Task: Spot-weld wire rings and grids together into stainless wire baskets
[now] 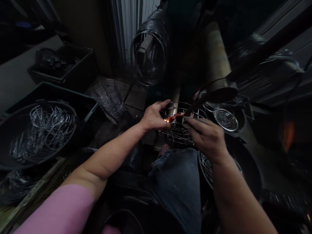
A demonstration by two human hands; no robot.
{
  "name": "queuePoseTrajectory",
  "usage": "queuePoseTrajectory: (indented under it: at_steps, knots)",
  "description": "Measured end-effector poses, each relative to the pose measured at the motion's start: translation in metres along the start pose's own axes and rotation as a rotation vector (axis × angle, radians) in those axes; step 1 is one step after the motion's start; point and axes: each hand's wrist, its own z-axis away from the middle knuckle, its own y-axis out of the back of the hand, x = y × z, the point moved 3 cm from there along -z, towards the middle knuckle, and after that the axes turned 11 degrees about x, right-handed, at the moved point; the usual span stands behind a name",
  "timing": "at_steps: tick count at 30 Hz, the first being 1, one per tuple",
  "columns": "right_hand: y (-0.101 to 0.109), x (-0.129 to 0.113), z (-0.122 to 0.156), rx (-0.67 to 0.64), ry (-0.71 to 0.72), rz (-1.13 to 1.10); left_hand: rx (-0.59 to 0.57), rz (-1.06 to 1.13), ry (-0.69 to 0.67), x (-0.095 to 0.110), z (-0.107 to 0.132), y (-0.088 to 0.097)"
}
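A round metal wire basket [179,131] is in front of me, just above my knees. My left hand [156,117] grips its left rim, thumb and fingers closed on the wires. At the basket's right side, my right hand [204,133] is closed with its fingers pressed against the wires; whether it also holds a small piece is hidden. Between the two hands, an orange glow [168,120] shows on the wires, beside the tip of a dark metal rod [197,104] that comes down from the upper right. A pale bar [174,105] reaches the basket from behind.
A dark basin [9,130] of bent wire pieces stands on the left, with a tall wire basket [109,97] beyond it. Wire coils [149,48] hang at the back. To the right are a thick cylinder [216,52], a metal bowl [226,119] of small parts and another dark basin [251,162].
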Motion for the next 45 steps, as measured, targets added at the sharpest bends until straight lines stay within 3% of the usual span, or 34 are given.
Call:
queuePoseTrajectory:
  at_steps: [2,4,8,11,15,18,20,25,28,30,37,45]
  knots:
    - [0.01,-0.004,0.006,0.095,-0.116,-0.096,0.003,0.014,-0.004,0.001,-0.005,-0.001]
    - [0.015,-0.008,0.013,0.106,-0.221,-0.171,0.014,0.021,0.011,0.0,-0.014,-0.001]
    - [0.013,-0.011,0.035,0.015,-0.314,-0.266,0.007,0.09,-0.031,-0.012,-0.025,0.0]
    - [0.009,-0.012,0.055,-0.115,-0.27,-0.234,-0.017,0.208,-0.059,-0.038,-0.015,-0.004]
    - [0.008,-0.025,0.072,-0.307,-0.142,-0.09,-0.064,0.507,0.215,-0.081,0.014,-0.026]
    - [0.014,-0.048,0.066,-0.305,-0.021,-0.052,0.049,0.654,0.378,-0.09,0.025,-0.029]
    - [0.02,-0.065,0.056,-0.274,0.016,-0.105,0.118,0.642,0.362,-0.08,0.028,-0.016]
    - [0.021,-0.081,0.035,-0.345,-0.159,-0.408,-0.015,0.335,0.026,-0.026,0.054,0.03]
    - [0.008,-0.07,0.03,-0.441,-0.335,-0.497,-0.048,0.03,-0.127,-0.001,0.079,0.037]
    - [0.001,-0.063,0.029,-0.483,-0.376,-0.429,-0.043,-0.094,-0.178,0.008,0.089,0.034]
    - [-0.003,-0.07,0.044,-0.514,-0.006,0.3,0.003,-0.149,-0.222,0.014,0.084,0.027]
    - [-0.003,-0.044,0.049,-0.168,0.132,0.1,0.007,-0.078,-0.206,0.013,0.069,0.017]
